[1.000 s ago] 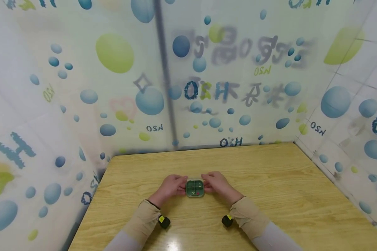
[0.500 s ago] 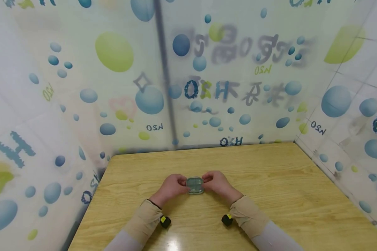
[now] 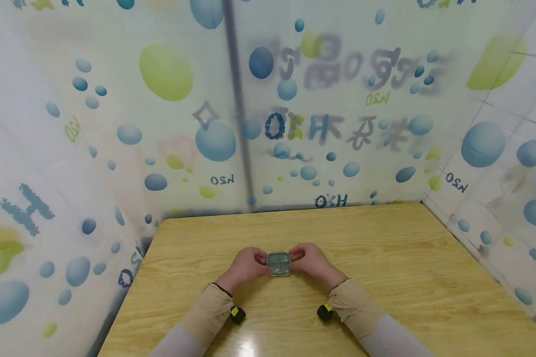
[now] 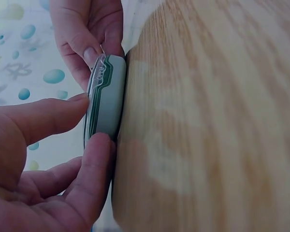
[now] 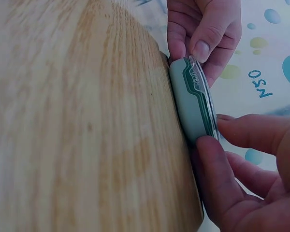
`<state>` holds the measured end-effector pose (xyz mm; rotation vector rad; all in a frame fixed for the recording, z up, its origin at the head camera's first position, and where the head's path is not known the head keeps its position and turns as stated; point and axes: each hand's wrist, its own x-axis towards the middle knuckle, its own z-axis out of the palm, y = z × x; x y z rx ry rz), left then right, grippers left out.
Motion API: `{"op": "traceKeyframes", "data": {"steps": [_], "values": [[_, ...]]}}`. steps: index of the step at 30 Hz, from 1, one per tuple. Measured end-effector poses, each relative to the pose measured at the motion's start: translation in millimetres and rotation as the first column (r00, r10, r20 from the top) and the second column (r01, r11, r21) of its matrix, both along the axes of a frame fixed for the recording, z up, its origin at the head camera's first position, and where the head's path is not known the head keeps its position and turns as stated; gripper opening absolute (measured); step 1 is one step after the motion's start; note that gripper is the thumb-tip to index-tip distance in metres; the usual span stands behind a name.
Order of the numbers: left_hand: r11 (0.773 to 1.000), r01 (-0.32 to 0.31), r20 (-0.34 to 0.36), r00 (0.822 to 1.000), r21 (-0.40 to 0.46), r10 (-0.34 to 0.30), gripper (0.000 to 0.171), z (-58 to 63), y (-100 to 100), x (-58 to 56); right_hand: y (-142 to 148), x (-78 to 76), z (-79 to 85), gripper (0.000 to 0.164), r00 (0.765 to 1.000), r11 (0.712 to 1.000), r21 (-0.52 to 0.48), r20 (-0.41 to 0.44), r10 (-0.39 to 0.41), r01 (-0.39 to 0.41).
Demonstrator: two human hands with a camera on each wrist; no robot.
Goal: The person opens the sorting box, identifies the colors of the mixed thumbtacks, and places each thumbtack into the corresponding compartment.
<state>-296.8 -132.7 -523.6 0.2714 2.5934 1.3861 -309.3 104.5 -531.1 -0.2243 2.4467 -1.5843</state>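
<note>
A small green pill box with a divided inside lies flat on the table, between both hands. Its clear lid is down over the compartments, and its contents are too faint to make out. In the left wrist view the pill box shows a pale green base, a dark green rim and the raised word OPEN on the front of the lid. My left hand pinches its left side, thumb at the lid's edge and a finger against the base. On the opposite side my right hand pinches it the same way.
The wood-grain table spreads out on both sides of the hands. Printed curtains with blue and green dots hang behind and beside it. Each wrist wears a beige wrap with a small black camera.
One second ago the dark green compartments showed plainly, with small white and red bits inside. The clear lid has since come down over them. Both thumbs now sit at its edges.
</note>
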Motion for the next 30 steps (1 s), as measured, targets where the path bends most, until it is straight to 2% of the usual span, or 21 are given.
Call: {"op": "traceKeyframes", "data": {"steps": [5, 12, 14, 19, 23, 27, 30], "values": [[1.000, -0.005, 0.016, 1.000, 0.021, 0.005, 0.041, -0.7, 2, 1.2, 1, 1.4, 0.9, 0.032, 1.000, 0.999, 0.041, -0.012, -0.006, 0.007], [0.997, 0.008, -0.045, 0.999, -0.083, -0.011, 0.033, -6.2, 3, 0.7, 0, 4.1, 0.0, 0.031, 0.999, 0.997, 0.070, -0.035, -0.003, 0.006], [0.996, 0.009, -0.051, 0.999, -0.089, -0.013, 0.032, -6.3, 3, 0.4, 0, 3.8, -0.6, 0.031, 0.999, 0.998, 0.065, -0.033, -0.007, 0.009], [0.997, 0.010, -0.030, 0.999, -0.078, -0.012, 0.033, -6.3, 3, -0.4, 1, 1.9, -3.0, 0.031, 1.000, 0.998, 0.066, -0.031, -0.004, 0.006], [0.997, 0.046, -0.018, 0.999, -0.055, -0.047, 0.038, -5.5, 1, -1.1, 2, 0.7, -6.0, 0.033, 1.000, 0.998, 0.057, -0.018, 0.004, -0.003], [0.995, 0.099, 0.024, 0.995, -0.027, -0.098, 0.044, -3.3, -9, -3.7, 5, 0.1, -6.7, 0.037, 0.999, 0.999, 0.029, 0.006, 0.042, -0.042], [0.994, 0.107, 0.045, 0.993, -0.025, -0.105, 0.047, -0.8, -19, -5.2, 9, 0.7, -3.2, 0.039, 0.996, 0.996, 0.033, -0.010, 0.084, -0.083]]}}
